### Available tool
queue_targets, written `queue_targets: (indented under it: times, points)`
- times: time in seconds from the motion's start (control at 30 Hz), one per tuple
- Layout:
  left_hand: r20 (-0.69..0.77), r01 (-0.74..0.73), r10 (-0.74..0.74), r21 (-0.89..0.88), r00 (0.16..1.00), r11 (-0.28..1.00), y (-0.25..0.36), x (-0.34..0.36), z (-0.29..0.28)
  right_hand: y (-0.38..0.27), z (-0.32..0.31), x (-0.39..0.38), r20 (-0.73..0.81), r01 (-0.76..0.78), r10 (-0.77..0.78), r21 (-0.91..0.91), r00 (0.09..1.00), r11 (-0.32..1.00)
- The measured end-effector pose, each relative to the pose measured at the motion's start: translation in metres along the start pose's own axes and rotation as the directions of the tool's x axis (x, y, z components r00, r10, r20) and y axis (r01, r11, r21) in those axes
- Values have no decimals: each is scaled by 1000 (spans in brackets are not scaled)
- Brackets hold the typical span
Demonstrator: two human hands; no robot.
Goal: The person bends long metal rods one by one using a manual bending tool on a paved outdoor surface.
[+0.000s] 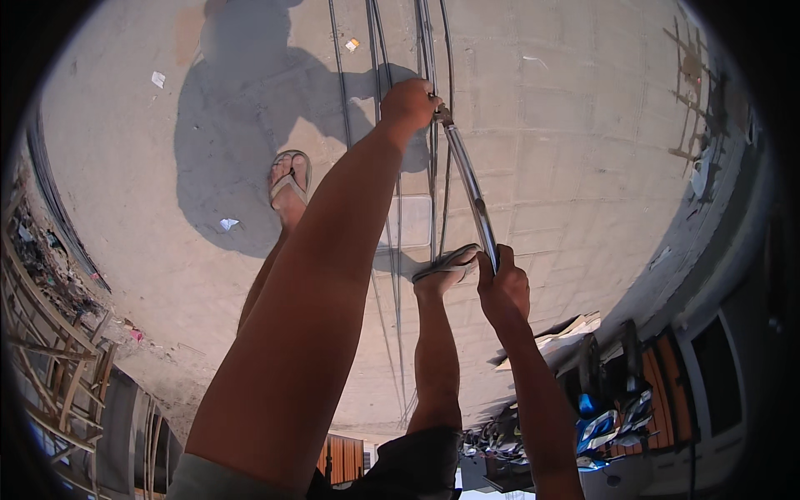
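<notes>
My left hand is closed around a long dark steel rod, just where the head of a shiny metal pipe meets it. My fingers partly hide the joint. Lower and to the right, my right hand grips the near end of that pipe, which slants between both hands. Several more thin steel rods run lengthwise over the pavement below. One sandalled foot stands beside the rods, under the pipe; the other foot is planted to their left.
Wooden poles and rubble lie along the left edge. Parked motorbikes stand at lower right, near flat boards. A square cover is set in the paving. Paper scraps are scattered about.
</notes>
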State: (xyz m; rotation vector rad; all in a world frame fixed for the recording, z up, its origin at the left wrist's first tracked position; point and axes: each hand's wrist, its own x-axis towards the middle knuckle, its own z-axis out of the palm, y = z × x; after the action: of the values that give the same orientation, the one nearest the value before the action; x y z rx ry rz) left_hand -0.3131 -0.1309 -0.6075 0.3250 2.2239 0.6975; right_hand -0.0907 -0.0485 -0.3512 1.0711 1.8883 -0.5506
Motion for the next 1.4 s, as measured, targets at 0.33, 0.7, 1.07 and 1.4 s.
queue_targets:
  times: [0.33, 0.7, 1.07, 1.4]
  points:
    - [-99, -51, 37, -149, 994, 987, -4, 7, 19, 6, 66, 12, -165, 62, -35, 160, 986, 985]
    - [-198, -159, 128, -149, 972, 976, -4, 68, 11, 27, 55, 31, -134, 102, -91, 78, 987, 992]
    - [-49, -88, 77, -285, 996, 954, -9, 70, 5, 3, -60, 22, 85, 83, -101, 200, 991, 976]
    - [-63, -102, 91, -202, 994, 974, -4, 69, 3, -14, -112, 47, 118, 121, -151, 228, 981, 966]
